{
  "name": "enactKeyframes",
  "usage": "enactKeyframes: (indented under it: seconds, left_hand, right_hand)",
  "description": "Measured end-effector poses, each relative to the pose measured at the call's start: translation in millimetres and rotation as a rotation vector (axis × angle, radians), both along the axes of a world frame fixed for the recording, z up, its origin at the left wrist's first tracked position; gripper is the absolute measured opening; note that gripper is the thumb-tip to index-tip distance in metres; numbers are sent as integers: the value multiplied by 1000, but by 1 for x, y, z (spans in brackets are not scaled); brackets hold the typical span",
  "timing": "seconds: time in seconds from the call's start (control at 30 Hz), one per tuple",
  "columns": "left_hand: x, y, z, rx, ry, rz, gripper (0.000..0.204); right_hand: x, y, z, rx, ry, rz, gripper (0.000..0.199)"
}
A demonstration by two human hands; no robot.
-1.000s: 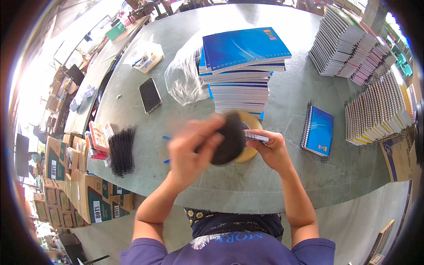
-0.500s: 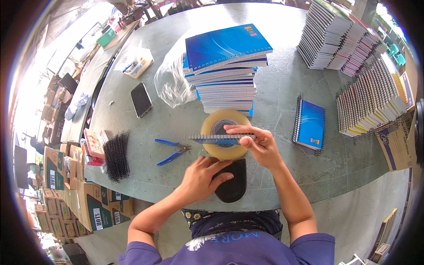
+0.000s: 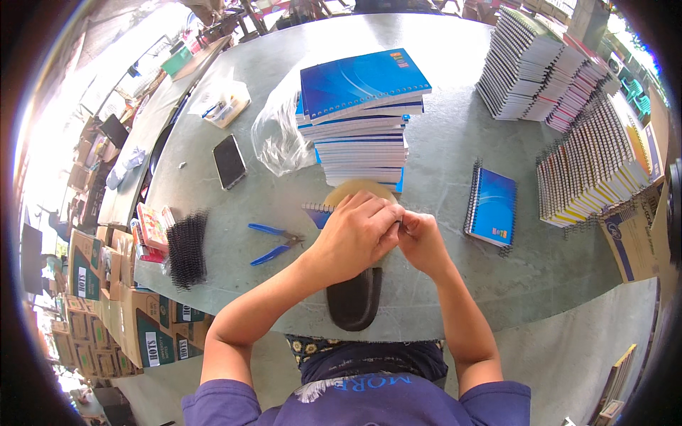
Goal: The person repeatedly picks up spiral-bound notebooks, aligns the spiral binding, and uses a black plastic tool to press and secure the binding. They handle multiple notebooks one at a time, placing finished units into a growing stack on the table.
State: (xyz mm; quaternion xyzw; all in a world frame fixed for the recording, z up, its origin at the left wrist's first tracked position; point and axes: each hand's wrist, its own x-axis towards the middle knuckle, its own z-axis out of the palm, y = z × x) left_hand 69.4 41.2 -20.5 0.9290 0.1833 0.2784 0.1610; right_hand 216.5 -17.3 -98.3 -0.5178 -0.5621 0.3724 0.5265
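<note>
In the head view, a blue spiral notebook (image 3: 317, 214) lies under my left hand, with only its left end and some coil loops showing. My left hand (image 3: 359, 234) is closed over it, fingers bent toward the notebook's right end. There my right hand (image 3: 424, 241) pinches at the same end, and the fingertips of both hands meet. What exactly sits between the fingertips is hidden. Behind the hands shows the rim of a yellowish tape roll (image 3: 364, 187), mostly covered. A dark rounded pad (image 3: 353, 302), like a slipper sole, lies below my hands near the table edge.
Blue-handled pliers (image 3: 273, 245) lie left of my hands, beside black plastic coils (image 3: 187, 250). Ahead stands a tall stack of blue notebooks (image 3: 362, 128). One bound blue notebook (image 3: 492, 206) lies to the right, near stacked spiral notebooks (image 3: 593, 160). A phone (image 3: 229, 162) rests at left.
My left hand has moved up and right from the dark pad onto the notebook, meeting my right hand. The notebook's coil edge was visible across the tape roll before and is now mostly covered.
</note>
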Motion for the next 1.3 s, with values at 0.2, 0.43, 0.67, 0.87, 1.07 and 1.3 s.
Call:
enactKeyframes:
  seconds: [0.2, 0.43, 0.67, 0.87, 1.07, 1.3]
  left_hand:
    - [2, 0, 8, -252, 47, 76, 10]
    - [-17, 13, 23, -116, 167, 211, 20]
    - [-17, -33, -11, 118, 23, 231, 30]
    - [34, -78, -1, 64, -93, -90, 52]
    - [15, -62, 2, -18, -154, -22, 53]
    - [-7, -55, -18, -107, -96, 36, 44]
  right_hand:
    - [-9, -6, 15, 129, -194, -101, 28]
    - [13, -1, 14, 128, -84, -68, 27]
    - [33, -38, 37, -101, 152, -454, 47]
    - [83, -56, 48, 69, 129, -570, 31]
    - [176, -70, -8, -109, -892, -904, 36]
    - [170, -60, 1, -279, -551, -917, 31]
